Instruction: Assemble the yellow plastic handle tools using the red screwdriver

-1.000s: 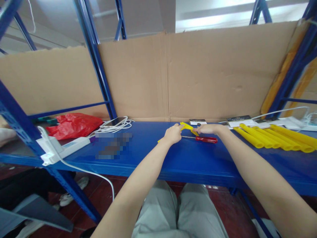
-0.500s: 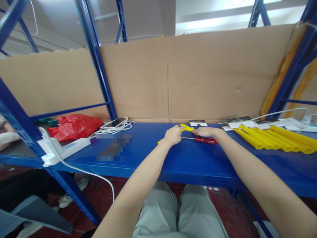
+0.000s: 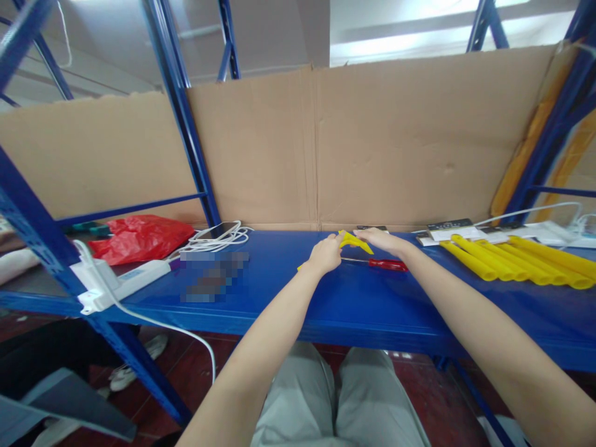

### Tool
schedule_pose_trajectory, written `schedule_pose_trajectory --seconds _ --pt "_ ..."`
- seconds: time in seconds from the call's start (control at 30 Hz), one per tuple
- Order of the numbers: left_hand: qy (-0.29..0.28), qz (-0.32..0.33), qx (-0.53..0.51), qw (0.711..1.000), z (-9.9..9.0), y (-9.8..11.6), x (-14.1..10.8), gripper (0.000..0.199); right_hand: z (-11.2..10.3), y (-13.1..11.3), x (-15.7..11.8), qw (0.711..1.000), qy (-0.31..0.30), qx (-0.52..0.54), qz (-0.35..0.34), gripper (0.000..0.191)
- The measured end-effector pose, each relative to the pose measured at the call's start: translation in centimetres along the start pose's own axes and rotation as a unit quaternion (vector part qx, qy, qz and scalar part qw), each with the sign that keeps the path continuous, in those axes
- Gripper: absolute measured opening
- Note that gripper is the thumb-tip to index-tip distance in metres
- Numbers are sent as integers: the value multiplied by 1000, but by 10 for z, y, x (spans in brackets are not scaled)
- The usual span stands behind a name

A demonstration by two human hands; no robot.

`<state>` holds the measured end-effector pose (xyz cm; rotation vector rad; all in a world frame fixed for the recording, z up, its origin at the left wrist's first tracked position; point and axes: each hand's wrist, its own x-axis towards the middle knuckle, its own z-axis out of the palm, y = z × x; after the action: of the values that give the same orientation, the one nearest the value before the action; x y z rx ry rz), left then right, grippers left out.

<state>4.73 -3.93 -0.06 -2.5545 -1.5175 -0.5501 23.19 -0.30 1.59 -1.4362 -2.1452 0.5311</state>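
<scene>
1. On the blue surface [image 3: 265,273], the red screwdriver [image 3: 388,265] lies at the front-edge side of the yellow piece [image 3: 357,241].
2. The left hand [image 3: 326,253] is closed around this piece, which comes out at both sides of the fist.
3. Toward the back edge, the right hand [image 3: 380,240] has straight fingers beside it; touching, I cannot tell.

Ceiling [image 3: 400,51]: bright strips, glaring
Shelf [image 3: 274,298]: softly lit, faint sheen
Floor [image 3: 428,397]: dim below shelf's front edge
Patch [image 3: 214,277]: pixelated, shelf's left
Left post [image 3: 35,223]: stretched, slanted
</scene>
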Motion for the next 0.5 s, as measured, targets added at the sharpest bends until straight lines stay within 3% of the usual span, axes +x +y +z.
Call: schedule_pose_trajectory --seconds 0.1,0.23,0.37,0.5 --pt "16 -4 -14 1000 0 -1 1 56 3 -3 -2 997 -6 76 -8 28" --pt "29 -1 -30 999 0 0 1 60 3 -2 -1 978 58 195 39 18" --pt "19 10 -37 999 1 0 1 65 -7 5 2 921 178 328 108 14" --pt "17 44 -70 996 3 0 2 61 -18 17 2 866 288 374 165 19"
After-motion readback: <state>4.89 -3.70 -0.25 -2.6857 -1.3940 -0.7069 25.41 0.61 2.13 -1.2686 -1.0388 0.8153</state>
